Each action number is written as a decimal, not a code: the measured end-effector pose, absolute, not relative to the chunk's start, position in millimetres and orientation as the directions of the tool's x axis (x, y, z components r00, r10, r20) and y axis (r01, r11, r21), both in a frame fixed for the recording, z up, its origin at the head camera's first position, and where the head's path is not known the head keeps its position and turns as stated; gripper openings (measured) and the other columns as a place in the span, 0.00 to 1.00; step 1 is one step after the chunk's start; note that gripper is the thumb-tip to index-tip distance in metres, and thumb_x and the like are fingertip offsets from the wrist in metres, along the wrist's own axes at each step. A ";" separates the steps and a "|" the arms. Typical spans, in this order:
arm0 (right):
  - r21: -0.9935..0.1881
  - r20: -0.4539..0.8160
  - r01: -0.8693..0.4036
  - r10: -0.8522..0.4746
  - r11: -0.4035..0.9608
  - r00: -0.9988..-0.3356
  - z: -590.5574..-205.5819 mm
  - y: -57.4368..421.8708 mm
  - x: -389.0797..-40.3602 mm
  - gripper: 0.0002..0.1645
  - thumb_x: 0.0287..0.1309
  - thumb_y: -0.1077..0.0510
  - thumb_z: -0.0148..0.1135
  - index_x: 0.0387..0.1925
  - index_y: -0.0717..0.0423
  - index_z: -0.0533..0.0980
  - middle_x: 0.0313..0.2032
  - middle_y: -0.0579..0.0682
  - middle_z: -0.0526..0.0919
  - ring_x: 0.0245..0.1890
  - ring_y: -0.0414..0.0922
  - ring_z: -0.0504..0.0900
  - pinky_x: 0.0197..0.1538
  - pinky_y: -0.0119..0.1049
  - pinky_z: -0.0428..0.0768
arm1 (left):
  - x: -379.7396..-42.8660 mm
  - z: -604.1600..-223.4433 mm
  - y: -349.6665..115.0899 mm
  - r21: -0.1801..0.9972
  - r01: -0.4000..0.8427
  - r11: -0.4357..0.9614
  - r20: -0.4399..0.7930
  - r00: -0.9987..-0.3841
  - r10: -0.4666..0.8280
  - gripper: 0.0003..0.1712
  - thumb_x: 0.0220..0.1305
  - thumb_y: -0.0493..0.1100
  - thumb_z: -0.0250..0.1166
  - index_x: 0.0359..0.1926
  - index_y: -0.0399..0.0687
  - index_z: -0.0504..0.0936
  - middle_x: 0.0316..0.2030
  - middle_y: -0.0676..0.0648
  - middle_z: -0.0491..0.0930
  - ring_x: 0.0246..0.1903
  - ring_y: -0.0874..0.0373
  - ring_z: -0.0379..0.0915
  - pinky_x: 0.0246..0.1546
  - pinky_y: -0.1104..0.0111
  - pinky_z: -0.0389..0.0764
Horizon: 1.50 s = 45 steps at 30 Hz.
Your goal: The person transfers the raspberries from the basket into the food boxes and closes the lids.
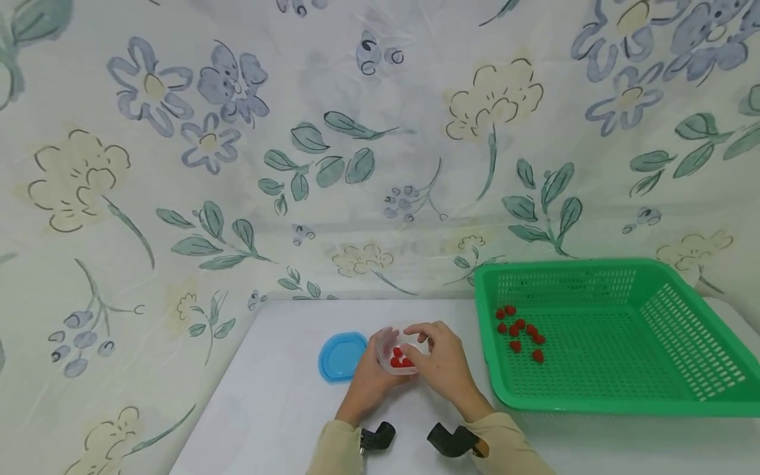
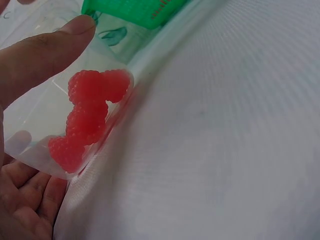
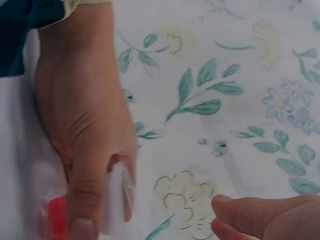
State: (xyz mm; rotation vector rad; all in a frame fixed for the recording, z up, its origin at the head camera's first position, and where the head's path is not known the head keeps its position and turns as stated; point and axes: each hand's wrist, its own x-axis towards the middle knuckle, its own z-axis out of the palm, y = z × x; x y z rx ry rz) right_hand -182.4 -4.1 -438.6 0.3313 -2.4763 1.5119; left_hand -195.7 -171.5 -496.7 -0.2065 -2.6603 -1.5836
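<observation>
My left hand [image 1: 369,382] grips a clear plastic cup [image 1: 386,344], tilted, with its thumb along the near wall in the left wrist view. Several red raspberries [image 2: 86,122] lie together at the bottom of the cup. Over the cup's mouth is my right hand [image 1: 444,364], thumb and fingers apart, and no berry shows between them. In the right wrist view the right hand's fingertips [image 3: 225,207] stand a little away from the cup and the left hand [image 3: 82,120]. Part of the cup is hidden by the hands.
A blue lid [image 1: 342,357] lies on the white table [image 1: 267,396], left of the cup. To the right stands a large green basket [image 1: 594,402] with several raspberries [image 1: 515,328] near its left side. A flower-patterned cloth [image 1: 415,257] hangs behind the table.
</observation>
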 end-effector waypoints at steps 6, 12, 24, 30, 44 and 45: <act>-0.836 0.352 -0.357 -0.091 0.417 -0.931 -421.9 2.8 -175.5 0.12 0.58 0.60 0.71 0.45 0.54 0.84 0.31 0.46 0.74 0.32 0.48 0.71 0.32 0.33 0.73 | -193.9 -497.0 -170.8 0.880 0.105 0.464 0.074 -0.994 0.084 0.55 0.49 0.51 0.81 0.73 0.47 0.60 0.68 0.44 0.71 0.67 0.43 0.64 0.64 0.42 0.69; -0.825 0.382 -0.383 -0.090 0.416 -0.920 -403.7 11.9 -172.4 0.12 0.59 0.60 0.71 0.45 0.53 0.84 0.31 0.45 0.74 0.30 0.47 0.70 0.31 0.33 0.71 | -194.4 -496.1 -170.3 0.883 0.074 0.463 0.049 -0.997 0.066 0.58 0.46 0.56 0.82 0.73 0.51 0.59 0.68 0.47 0.70 0.68 0.45 0.64 0.64 0.43 0.70; -0.843 0.349 -0.340 -0.058 0.416 -0.935 -378.8 44.0 -174.7 0.11 0.60 0.59 0.70 0.45 0.55 0.84 0.32 0.49 0.75 0.29 0.44 0.69 0.29 0.33 0.67 | -195.4 -495.1 -170.1 0.884 0.073 0.462 0.052 -0.997 0.057 0.58 0.45 0.58 0.82 0.73 0.51 0.61 0.67 0.49 0.72 0.68 0.46 0.64 0.65 0.45 0.69; -0.851 0.289 -0.275 -0.037 0.447 -0.957 -366.9 65.2 -180.1 0.12 0.63 0.56 0.69 0.47 0.54 0.84 0.35 0.51 0.75 0.32 0.47 0.70 0.30 0.36 0.67 | -194.8 -496.1 -169.1 0.887 0.071 0.456 0.047 -0.997 0.063 0.58 0.45 0.56 0.82 0.73 0.52 0.61 0.67 0.50 0.72 0.68 0.47 0.63 0.65 0.45 0.69; -0.827 0.296 -0.282 -0.049 0.487 -0.954 -361.0 113.9 -207.1 0.14 0.67 0.57 0.64 0.50 0.59 0.82 0.38 0.54 0.78 0.30 0.48 0.70 0.32 0.38 0.70 | -193.0 -496.9 -171.5 0.890 0.082 0.449 0.056 -0.996 0.073 0.56 0.46 0.53 0.82 0.73 0.54 0.62 0.67 0.52 0.71 0.68 0.48 0.63 0.65 0.47 0.71; -0.825 0.301 -0.286 -0.049 0.488 -0.952 -361.2 116.7 -209.2 0.15 0.67 0.57 0.64 0.51 0.59 0.82 0.38 0.55 0.78 0.32 0.48 0.70 0.33 0.38 0.70 | -193.0 -497.3 -171.7 0.889 0.083 0.450 0.056 -0.996 0.072 0.55 0.46 0.53 0.82 0.73 0.55 0.62 0.67 0.52 0.71 0.68 0.48 0.63 0.64 0.47 0.71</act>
